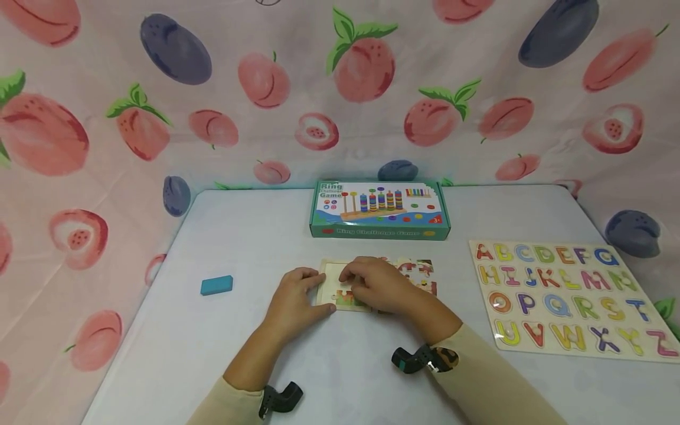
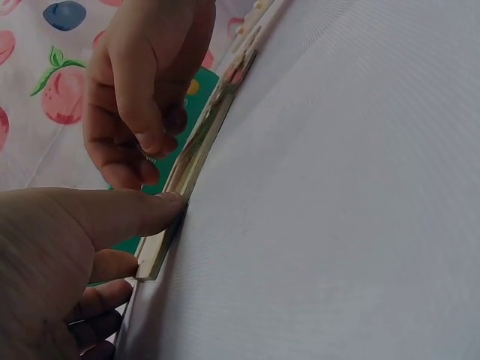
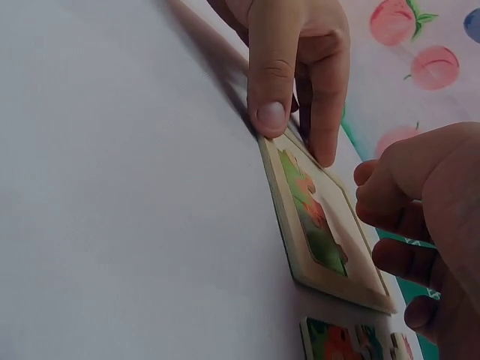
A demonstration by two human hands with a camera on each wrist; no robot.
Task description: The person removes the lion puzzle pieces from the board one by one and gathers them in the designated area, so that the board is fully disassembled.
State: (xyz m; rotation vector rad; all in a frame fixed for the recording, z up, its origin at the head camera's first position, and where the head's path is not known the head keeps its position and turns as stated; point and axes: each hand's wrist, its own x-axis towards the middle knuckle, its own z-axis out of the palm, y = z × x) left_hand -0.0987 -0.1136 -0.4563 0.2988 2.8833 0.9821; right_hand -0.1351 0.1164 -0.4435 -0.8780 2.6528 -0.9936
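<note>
A small wooden puzzle tray (image 1: 329, 273) lies flat on the table, with a colourful strip of puzzle pieces (image 3: 313, 214) along its near side and bare wood beyond. My left hand (image 1: 291, 302) steadies its left end, thumb at the front edge and index finger farther back, both fairly straight. Over the tray hovers my right hand (image 1: 383, 286), its fingers loosely bent. No piece shows between them in the right wrist view, where the thumb is hidden. Loose puzzle pieces (image 1: 425, 268) lie beside the tray's right end, partly covered by the right hand in the head view.
Behind the tray stands a green boxed ring game (image 1: 379, 209). A wooden alphabet board (image 1: 563, 301) lies at the right, a blue block (image 1: 216, 285) at the left. A fruit-print cloth (image 1: 297, 88) hangs behind the white table (image 1: 159, 360).
</note>
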